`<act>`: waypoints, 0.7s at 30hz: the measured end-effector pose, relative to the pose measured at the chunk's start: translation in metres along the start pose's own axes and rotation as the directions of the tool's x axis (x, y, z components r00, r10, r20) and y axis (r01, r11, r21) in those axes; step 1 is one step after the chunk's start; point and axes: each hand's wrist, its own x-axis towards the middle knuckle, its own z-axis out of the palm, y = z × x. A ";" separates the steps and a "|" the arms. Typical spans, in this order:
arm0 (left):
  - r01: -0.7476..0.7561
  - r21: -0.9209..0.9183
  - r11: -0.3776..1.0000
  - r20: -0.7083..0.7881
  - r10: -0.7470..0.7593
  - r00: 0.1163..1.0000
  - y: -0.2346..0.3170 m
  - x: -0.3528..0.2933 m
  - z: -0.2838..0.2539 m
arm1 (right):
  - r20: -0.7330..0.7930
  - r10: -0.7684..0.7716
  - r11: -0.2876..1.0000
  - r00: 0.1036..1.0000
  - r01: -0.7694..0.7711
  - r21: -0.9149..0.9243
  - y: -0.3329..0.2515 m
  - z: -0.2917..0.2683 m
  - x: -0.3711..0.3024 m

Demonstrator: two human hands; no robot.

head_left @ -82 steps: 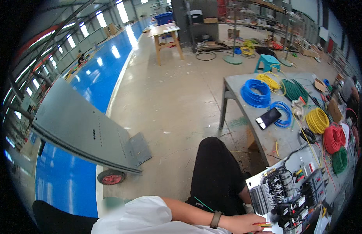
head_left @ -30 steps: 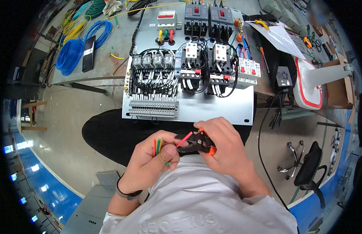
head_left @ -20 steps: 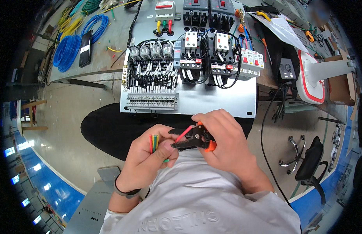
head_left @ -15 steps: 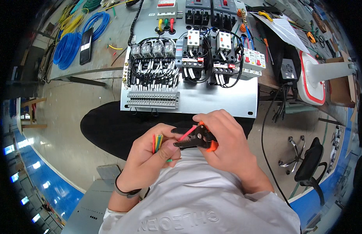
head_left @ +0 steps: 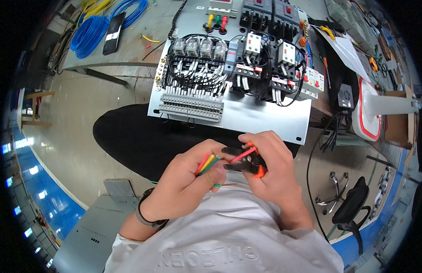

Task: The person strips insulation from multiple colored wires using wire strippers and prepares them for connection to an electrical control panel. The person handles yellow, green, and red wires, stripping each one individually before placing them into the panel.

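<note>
In my left hand, closed fingers hold a small bundle of insulated wires in red, yellow and green. A green end with bare copper sticks out below the thumb. My right hand is wrapped round a wire stripper with black jaws and orange handles. The jaws point left and meet the left thumb and fingertips. Across the tool lies a short red length of insulation, slanting up to the right. Where the wire passes between the jaws is partly hidden by my fingers.
Beyond my hands a metal mounting panel carries relays, a grey terminal strip, contactors and breakers. A coil of blue wire and a phone lie on the bench at left. An office chair stands at right.
The view has shifted, and the panel sits further right in it. My left hand has turned, tilting the wire bundle to the right. The red length now reaches further across the tool.
</note>
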 end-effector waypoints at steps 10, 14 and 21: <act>-0.065 0.052 0.997 0.068 0.061 0.996 0.006 0.000 -0.003 | -0.009 -0.010 0.999 1.000 0.011 0.053 0.005 0.005 0.000; -0.114 0.105 0.988 0.059 0.108 0.992 0.004 0.000 -0.003 | 0.002 0.018 0.996 1.000 -0.018 0.082 0.004 0.006 -0.001; -0.106 0.140 0.985 0.074 0.096 0.993 0.001 0.000 -0.003 | -0.036 0.017 0.998 0.999 -0.015 0.062 0.007 0.011 -0.003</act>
